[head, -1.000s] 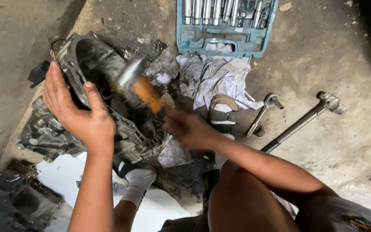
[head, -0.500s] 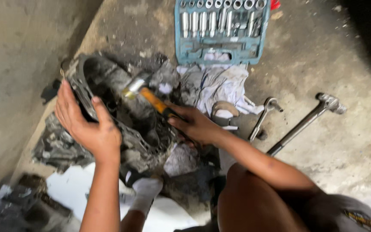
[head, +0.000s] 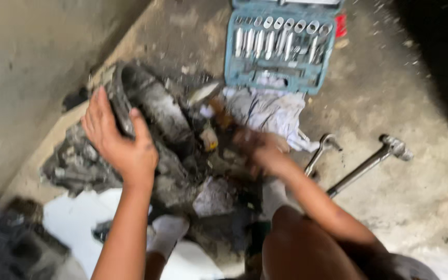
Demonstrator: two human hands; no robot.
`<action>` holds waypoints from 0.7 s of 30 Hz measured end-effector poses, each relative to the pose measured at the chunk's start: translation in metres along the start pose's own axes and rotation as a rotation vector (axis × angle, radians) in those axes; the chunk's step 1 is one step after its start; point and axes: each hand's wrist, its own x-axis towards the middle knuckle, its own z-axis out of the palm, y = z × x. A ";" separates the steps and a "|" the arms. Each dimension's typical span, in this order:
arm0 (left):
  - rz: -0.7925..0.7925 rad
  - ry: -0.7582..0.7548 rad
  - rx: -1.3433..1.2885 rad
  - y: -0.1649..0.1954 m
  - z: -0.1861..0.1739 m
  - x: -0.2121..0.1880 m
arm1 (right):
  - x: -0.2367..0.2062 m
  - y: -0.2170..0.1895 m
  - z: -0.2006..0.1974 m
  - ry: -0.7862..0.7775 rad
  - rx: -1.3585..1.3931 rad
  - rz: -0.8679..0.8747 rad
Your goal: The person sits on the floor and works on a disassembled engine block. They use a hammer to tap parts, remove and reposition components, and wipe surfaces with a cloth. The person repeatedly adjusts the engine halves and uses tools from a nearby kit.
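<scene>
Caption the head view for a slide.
Left hand braces a greasy metal housing; blurred right hand swings a hammer.

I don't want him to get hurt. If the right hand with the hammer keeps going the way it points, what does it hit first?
Probably the dirty metal engine part, right beside the hammer; blur hides the depth.
</scene>
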 end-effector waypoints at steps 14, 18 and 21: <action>0.017 -0.013 0.024 0.000 0.000 0.001 | -0.008 -0.009 -0.007 0.242 0.166 -0.155; -0.004 -0.022 -0.001 -0.003 0.000 -0.004 | 0.000 -0.006 0.007 0.409 0.501 -0.432; 0.001 -0.011 0.005 -0.004 0.001 -0.006 | -0.003 0.002 0.040 0.219 -0.559 -1.329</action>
